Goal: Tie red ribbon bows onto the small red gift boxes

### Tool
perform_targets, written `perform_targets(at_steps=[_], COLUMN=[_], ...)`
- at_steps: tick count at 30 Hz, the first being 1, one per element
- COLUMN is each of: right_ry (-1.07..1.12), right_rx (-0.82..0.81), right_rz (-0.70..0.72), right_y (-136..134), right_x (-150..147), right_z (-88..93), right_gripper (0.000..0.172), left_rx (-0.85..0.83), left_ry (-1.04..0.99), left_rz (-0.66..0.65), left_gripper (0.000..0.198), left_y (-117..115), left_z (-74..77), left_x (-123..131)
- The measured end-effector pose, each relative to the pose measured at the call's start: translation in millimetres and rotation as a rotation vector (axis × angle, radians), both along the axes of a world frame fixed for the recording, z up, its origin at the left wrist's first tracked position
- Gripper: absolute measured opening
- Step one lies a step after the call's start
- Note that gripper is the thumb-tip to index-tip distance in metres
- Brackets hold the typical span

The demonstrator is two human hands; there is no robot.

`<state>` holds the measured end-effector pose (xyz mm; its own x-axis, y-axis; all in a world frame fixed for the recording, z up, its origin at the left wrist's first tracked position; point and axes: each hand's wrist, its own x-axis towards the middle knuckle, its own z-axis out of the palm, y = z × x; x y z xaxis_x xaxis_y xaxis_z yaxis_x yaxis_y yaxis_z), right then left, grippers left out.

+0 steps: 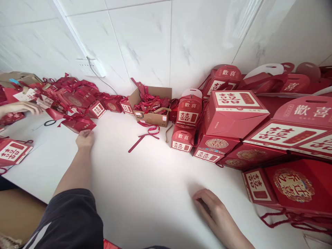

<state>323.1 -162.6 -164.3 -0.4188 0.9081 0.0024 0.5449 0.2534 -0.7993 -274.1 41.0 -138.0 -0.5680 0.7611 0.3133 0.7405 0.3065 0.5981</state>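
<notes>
Left fingers (88,133) pinch an angular, ribboned red box (77,124); right fingers (207,196) curl, loosely parted, over smooth tabletop (145,186).

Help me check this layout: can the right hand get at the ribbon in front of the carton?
Probably yes, with a forward reach: the right hand looks free, nothing stands on the table between it and the ribbon, and the carton sits beyond.

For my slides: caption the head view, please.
Left hand at a ribboned red box, right hand curled over the white table.
</notes>
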Motion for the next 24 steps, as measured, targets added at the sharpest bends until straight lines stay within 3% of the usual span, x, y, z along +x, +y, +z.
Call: perform_targets(at_steps=[3,6,11,14,20,24], right_ry=[-0.001,0.006,0.005,0.007,0.007,0.005], right_rx=[0.016,0.041,0.053,0.050,0.053,0.053], right_rz=[-0.010,-0.023,-0.024,-0.023,-0.017,-0.008], right_y=[0.4,1.4,2.0,2.1,1.5,-0.8], right_x=[-1.2,-2.8,-4.7,-4.2,-2.8,-1.0], right_z=[3.0,4.0,4.1,6.2,9.7,10.1], right_gripper=[0.015,0.016,0.016,0.015,0.015,0.015], left_rx=[-0.092,-0.136,-0.178,-0.190,-0.211,-0.210], left_ry=[0.021,0.017,0.000,0.009,-0.036,-0.114], left_rz=[0.043,-0.048,-0.472,-0.619,-0.607,-0.588], left_gripper=[0.038,0.042,0.041,0.054,0.046,0.032], left_y=[7.9,19.8,29.7,34.1,60.0,64.7], left_z=[1.0,-4.3,-17.0,-16.6,-15.4,-18.8], left_x=[14.4,54.0,147.0,186.6,226.3,246.5])
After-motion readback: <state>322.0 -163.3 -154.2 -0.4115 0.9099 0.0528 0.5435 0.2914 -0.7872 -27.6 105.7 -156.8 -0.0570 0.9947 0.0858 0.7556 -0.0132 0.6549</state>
